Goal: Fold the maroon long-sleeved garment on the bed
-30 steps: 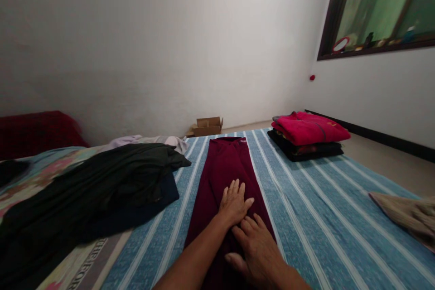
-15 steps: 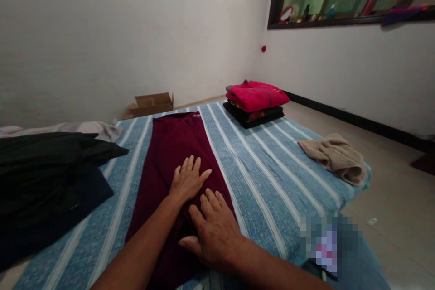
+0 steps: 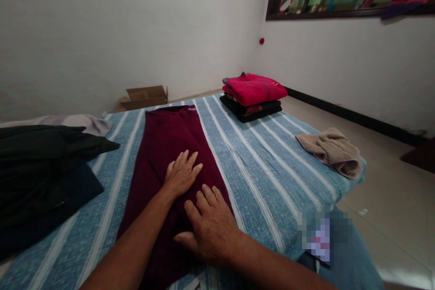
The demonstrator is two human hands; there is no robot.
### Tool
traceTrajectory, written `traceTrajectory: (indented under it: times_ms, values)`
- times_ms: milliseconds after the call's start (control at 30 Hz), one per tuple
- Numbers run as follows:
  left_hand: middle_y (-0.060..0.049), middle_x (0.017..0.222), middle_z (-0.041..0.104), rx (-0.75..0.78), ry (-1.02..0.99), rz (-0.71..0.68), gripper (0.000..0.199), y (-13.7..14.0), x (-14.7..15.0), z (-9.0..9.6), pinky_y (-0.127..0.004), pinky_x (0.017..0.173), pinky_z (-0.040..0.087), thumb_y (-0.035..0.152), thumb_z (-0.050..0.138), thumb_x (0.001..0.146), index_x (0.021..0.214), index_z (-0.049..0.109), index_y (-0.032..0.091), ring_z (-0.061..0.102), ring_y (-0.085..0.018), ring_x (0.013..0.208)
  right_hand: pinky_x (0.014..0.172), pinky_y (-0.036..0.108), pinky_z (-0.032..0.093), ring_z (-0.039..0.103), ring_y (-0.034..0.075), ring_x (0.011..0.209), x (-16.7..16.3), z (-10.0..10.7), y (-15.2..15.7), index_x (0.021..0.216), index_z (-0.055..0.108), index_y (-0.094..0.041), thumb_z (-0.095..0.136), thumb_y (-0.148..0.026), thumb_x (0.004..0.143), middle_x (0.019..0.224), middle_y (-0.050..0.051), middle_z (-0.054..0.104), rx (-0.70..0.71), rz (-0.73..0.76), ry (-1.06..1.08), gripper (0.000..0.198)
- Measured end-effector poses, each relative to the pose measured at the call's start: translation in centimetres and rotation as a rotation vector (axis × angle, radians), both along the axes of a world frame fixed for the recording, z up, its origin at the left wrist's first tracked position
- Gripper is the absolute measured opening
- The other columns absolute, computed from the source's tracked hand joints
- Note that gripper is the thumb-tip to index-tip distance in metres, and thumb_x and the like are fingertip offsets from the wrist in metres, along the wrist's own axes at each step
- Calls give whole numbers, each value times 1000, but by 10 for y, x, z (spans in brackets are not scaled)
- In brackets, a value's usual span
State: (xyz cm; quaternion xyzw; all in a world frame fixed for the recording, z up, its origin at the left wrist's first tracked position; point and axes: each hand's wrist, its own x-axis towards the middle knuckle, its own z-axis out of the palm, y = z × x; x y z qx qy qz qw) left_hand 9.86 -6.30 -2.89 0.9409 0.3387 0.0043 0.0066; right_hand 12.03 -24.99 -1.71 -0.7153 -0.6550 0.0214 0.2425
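Observation:
Dark red trousers lie lengthwise on a blue and white striped bed cover, with the waistband at the far end. They look folded along their length. My left hand rests flat on the middle of the cloth, fingers spread. Closer to me, my right hand lies on the right side of the trousers, its fingers stretched out and its thumb apart. Neither hand grips anything. My forearms cover part of the near end.
Dark clothes are heaped at the left. A folded stack topped by a red garment sits at the far right, and a beige cloth near the right edge. Behind the bed stands a cardboard box. A blurred phone-like item is at lower right.
The whole view has shifted slightly, so things sit a little further left and higher. Both hands stay on the trousers in nearly the same place.

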Motion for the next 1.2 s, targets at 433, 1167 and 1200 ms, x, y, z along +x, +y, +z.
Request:
traceTrajectory:
  times_ms: [433,1167,1200]
  values:
    - [-15,147,23,18,21,-6,64,-7,-2,-1,-46,105,19,56,28,87,139,29,20,17,-28,136,105,53,22,26,34,130,-3,-3,1,130,43,-11,38,-56,86,133,20,44,-21,14,30,63]
    - [-13,147,24,-26,-35,-4,60,-22,-15,0,-50,105,19,48,40,86,140,24,29,16,-29,136,60,23,40,59,14,65,107,-10,125,74,67,-21,50,-22,80,68,1,66,77,-216,448,18]
    - [-13,147,24,-27,-36,-6,59,-22,-15,0,-51,105,19,48,40,86,140,25,29,16,-29,135,61,23,40,59,15,66,109,-14,132,74,67,-21,50,-23,80,70,1,67,85,-229,457,18]
